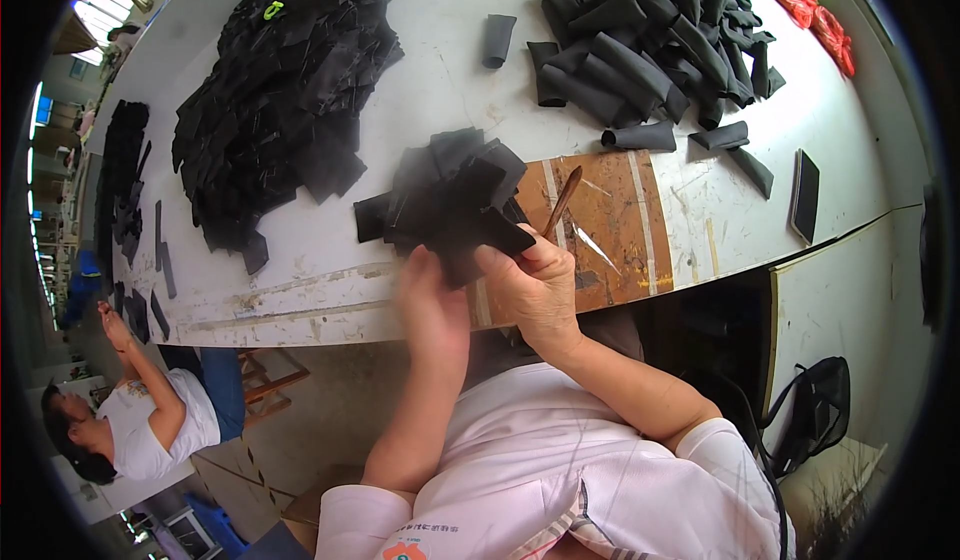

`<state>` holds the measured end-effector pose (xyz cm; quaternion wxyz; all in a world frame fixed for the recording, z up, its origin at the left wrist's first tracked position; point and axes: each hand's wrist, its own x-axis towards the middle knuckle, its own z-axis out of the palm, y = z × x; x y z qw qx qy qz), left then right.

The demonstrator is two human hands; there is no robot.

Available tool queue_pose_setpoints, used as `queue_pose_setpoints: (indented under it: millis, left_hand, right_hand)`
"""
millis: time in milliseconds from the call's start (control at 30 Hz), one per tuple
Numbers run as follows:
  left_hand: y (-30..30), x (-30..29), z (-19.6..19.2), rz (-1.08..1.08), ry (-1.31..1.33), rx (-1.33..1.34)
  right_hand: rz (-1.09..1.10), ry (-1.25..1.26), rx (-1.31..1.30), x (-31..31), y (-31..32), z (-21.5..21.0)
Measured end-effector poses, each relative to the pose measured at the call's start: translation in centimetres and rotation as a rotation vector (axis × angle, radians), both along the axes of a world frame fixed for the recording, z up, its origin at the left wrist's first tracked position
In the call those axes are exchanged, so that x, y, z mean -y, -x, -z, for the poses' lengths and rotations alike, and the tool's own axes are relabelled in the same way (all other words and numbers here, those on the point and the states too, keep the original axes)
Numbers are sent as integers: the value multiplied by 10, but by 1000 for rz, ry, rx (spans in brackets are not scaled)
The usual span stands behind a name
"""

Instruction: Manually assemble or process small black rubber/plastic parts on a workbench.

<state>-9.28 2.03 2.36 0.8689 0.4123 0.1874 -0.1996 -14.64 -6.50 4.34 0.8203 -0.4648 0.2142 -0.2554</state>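
Note:
Between my hands, at the table's near edge, is a black fabric piece [462, 263]. My right hand [543, 288] pinches it with the thumb on top. My left hand [434, 305], smeared by motion, grips its left side, fingers partly hidden. Just beyond lies a loose heap of dark fabric pieces [440, 175], overlapping the held one. A brown pointed stick [565, 200] slants up beside my right fingers; whether they hold it I cannot tell. Under it lies a worn brown board [630, 230] with tape strips.
A large pile of flat black pieces [290, 90] covers the table's left. Rolled black fabric tubes [640, 50] are heaped far right, one tube [498, 40] apart. A phone-like dark slab [805, 197] and red plastic bags [815, 20] lie right. Another person [150, 410] sits at left.

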Motion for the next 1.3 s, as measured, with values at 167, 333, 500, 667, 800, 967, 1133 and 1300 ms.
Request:
queue_pose_setpoints:
  millis: [167,333,500,667,800,967,1133,1300]
  left_hand:
    - [1,-4,6,121,-95,161]
    - [-20,-10,-23,117,-676,777]
    - [-31,-7,-77,454,-616,1057]
    - [-30,-5,-98,933,-668,1153]
    - [-29,-12,-90,1026,-644,981]
    - [-32,-19,-95,1189,-573,730]
    - [-37,-24,-93,1344,-486,751]
    - [-36,-26,-94,1432,-506,812]
  right_hand:
    - [21,303,22,14,7,4]
    - [-9,1014,-11,32,13,-11]
    - [-268,1256,-5,49,18,-22]
    - [-421,1299,29,50,20,-27]
    - [-513,1279,47,51,25,-26]
    - [-761,1208,22,56,27,-33]
    - [-960,993,64,58,27,-29]
    - [-1070,951,19,57,27,-31]
